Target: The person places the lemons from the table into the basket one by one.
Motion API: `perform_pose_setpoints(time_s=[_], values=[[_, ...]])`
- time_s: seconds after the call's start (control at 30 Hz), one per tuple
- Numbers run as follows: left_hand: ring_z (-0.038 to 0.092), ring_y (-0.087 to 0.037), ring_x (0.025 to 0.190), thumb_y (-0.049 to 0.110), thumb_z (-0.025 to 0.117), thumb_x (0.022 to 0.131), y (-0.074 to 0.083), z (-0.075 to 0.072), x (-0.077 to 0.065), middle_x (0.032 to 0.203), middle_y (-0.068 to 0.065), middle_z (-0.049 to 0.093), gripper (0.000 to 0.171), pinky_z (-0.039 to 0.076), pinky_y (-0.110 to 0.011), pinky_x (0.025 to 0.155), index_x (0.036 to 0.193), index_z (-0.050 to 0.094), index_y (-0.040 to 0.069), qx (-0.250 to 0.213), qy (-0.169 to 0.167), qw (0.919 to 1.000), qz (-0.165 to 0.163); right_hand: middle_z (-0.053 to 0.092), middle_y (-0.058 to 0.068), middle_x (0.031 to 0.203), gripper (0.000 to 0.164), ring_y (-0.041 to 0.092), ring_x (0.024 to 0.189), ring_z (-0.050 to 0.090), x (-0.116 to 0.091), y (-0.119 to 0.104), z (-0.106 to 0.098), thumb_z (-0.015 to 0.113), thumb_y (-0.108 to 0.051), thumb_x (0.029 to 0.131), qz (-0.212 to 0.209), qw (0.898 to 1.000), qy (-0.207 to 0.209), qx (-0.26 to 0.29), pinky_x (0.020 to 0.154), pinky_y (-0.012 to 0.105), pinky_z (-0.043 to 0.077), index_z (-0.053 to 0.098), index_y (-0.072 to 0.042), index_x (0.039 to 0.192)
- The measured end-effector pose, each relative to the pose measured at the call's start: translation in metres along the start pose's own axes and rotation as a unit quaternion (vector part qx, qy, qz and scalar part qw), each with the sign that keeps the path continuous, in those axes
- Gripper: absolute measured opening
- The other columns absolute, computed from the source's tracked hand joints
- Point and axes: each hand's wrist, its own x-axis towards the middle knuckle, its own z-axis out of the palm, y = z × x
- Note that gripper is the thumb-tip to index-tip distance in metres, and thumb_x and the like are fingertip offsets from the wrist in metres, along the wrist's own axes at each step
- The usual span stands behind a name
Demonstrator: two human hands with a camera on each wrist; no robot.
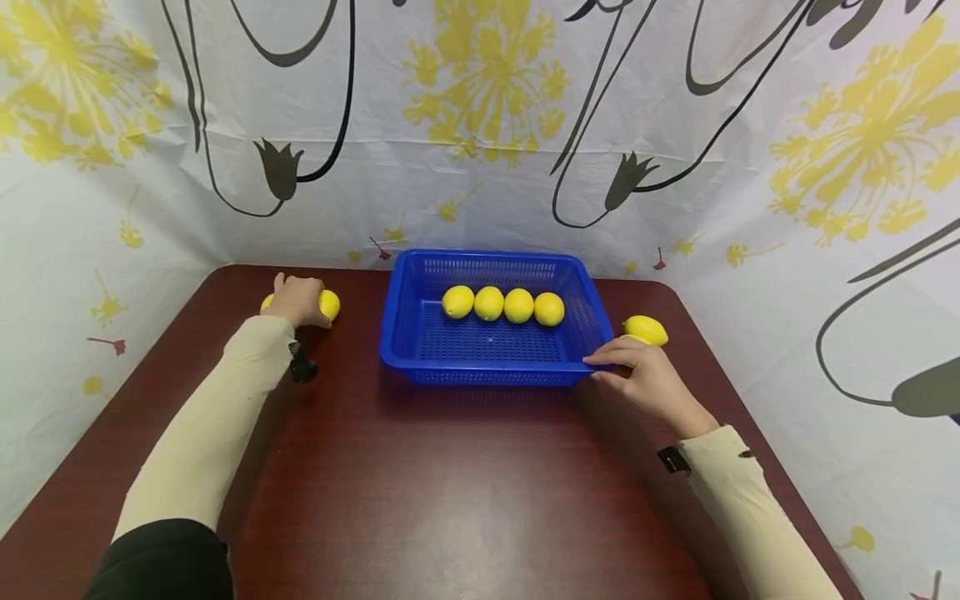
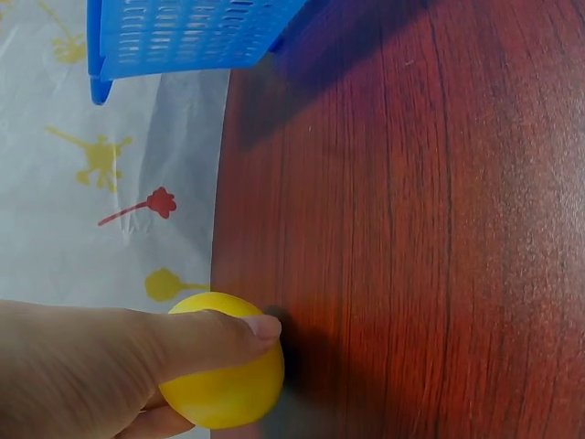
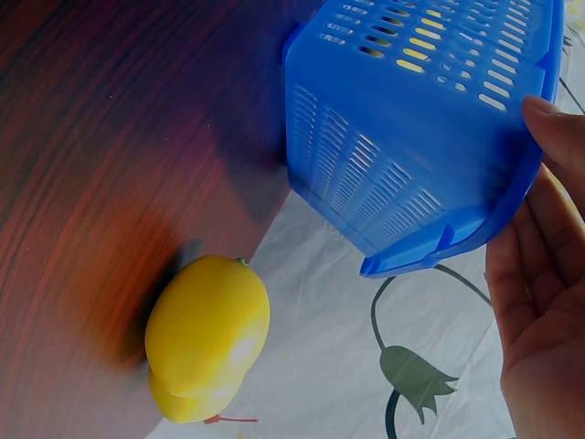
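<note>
Table [image 1: 465,500]: dark red wood grain, a printed cloth [image 1: 480,125] hung behind it and along both sides.

Basket [image 1: 491,350]: blue, slotted plastic, sits toward the table's far edge, about midway between the left and right edges. Four lemons [image 1: 503,305] lie in a touching row across its far half, parallel to the far edge.

My left arm [image 1: 202,433], cream sleeve, runs toward the far left corner. My right arm [image 1: 750,508] lies along the right edge.

My left hand [image 1: 296,298] is at the far left part of the table, well apart from the basket. Fingers are curled over the left lemon [image 2: 224,380], which rests on the table; the left wrist view shows my thumb [image 2: 219,338] pressed across its top. Grip: closed around this lemon.

My right hand [image 1: 648,379] is at the basket's near right corner. Fingers extended, their tips touching the basket rim [image 3: 512,206]; in the right wrist view the palm [image 3: 539,329] is open and faces the rim. Not curled round anything.

Right lemon [image 1: 645,330]: on the table just beyond my right hand, beside the basket's right wall, near the right edge. I cannot tell whether my fingers touch it.
</note>
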Motion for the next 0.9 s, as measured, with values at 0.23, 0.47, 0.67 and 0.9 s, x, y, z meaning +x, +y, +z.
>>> perform_pose_setpoints(time_s=[0.23,0.47,0.67,0.9], values=[[0.055,-0.047,0.102,0.020,0.084,0.074,0.0054,-0.0012,-0.0010,0.107,-0.028,0.065,0.053,0.035,-0.060,0.100,0.111,0.059,-0.009,0.013,-0.017,0.9997,-0.008,0.074,-0.001,0.100,0.025,0.016,0.095,0.066,0.0005,0.0006,-0.0004,0.081,-0.006,0.079,0.003,1.000,-0.003,-0.002,0.079,0.028,0.056,0.079,-0.014,0.102],[0.055,-0.046,0.105,0.015,0.083,0.075,0.0069,0.0017,-0.0025,0.114,-0.030,0.062,0.058,0.046,-0.057,0.091,0.120,0.055,-0.009,-0.020,-0.038,0.9989,-0.020,0.074,-0.001,0.100,0.025,0.016,0.094,0.066,0.0002,0.0007,0.0002,0.081,-0.006,0.079,0.004,1.000,-0.003,-0.002,0.080,0.030,0.056,0.080,-0.015,0.102],[0.052,-0.047,0.111,0.011,0.081,0.075,0.0067,0.0038,-0.0018,0.119,-0.031,0.060,0.063,0.046,-0.058,0.093,0.127,0.051,-0.010,-0.035,-0.041,0.9983,-0.021,0.074,-0.001,0.099,0.025,0.016,0.094,0.066,-0.0003,0.0005,-0.0002,0.082,-0.005,0.078,0.007,1.000,-0.002,-0.003,0.079,0.032,0.056,0.080,-0.015,0.102],[0.054,-0.045,0.106,0.009,0.076,0.076,0.0054,0.0046,-0.0018,0.120,-0.032,0.059,0.064,0.048,-0.057,0.090,0.130,0.049,-0.011,-0.047,-0.040,0.9978,-0.025,0.074,-0.001,0.099,0.025,0.016,0.094,0.066,-0.0004,0.0006,0.0002,0.081,-0.005,0.078,0.005,1.000,-0.001,-0.001,0.080,0.031,0.056,0.080,-0.014,0.102]])
